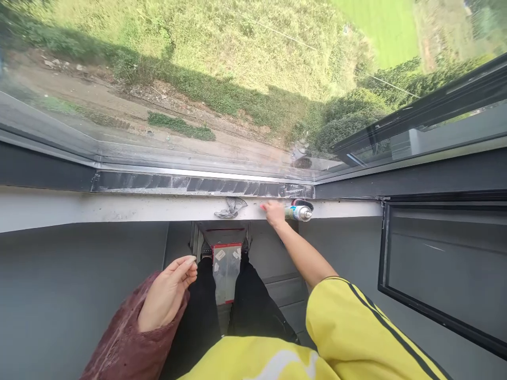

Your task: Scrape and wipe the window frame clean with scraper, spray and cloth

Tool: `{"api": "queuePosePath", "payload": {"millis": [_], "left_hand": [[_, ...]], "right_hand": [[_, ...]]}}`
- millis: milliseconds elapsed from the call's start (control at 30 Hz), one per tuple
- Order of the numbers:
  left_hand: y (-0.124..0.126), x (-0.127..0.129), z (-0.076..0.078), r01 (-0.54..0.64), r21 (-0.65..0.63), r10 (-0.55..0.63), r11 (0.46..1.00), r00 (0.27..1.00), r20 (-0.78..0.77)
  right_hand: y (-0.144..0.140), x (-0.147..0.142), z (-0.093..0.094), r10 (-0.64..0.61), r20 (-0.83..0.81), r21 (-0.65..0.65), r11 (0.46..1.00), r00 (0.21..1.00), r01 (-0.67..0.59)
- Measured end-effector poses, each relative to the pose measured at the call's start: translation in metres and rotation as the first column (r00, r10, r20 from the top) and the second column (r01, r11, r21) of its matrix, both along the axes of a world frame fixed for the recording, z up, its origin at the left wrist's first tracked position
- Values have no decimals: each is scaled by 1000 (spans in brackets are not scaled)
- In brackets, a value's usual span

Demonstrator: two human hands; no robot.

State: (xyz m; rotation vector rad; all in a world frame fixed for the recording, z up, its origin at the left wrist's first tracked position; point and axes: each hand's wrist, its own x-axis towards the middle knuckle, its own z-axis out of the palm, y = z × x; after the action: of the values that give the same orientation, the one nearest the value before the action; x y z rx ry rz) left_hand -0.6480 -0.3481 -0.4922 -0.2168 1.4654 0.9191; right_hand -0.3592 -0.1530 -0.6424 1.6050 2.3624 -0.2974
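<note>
No writing can be read anywhere: the spray can on the window ledge shows a blue label too small to make out, and the stickers on the step ladder are blurred

Right hand stretched forward, grip closed; left hand loose, empty.

Yellow sleeve with black stripes; maroon sleeve; white sill; seemingly blue-and-silver spray can.
</note>
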Motion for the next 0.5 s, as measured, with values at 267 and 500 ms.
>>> {"api": "queuePosePath", "payload": {"millis": [267,500], "left_hand": [[2,0,-1,15,35,-15,999,1000,2],[3,2,7,-6,33,5,999,1000,12]], "right_hand": [[16,9,-5,-33,-34,157,987,999,38],[12,15,-3,15,-14,101,995,1000,-14]]}}
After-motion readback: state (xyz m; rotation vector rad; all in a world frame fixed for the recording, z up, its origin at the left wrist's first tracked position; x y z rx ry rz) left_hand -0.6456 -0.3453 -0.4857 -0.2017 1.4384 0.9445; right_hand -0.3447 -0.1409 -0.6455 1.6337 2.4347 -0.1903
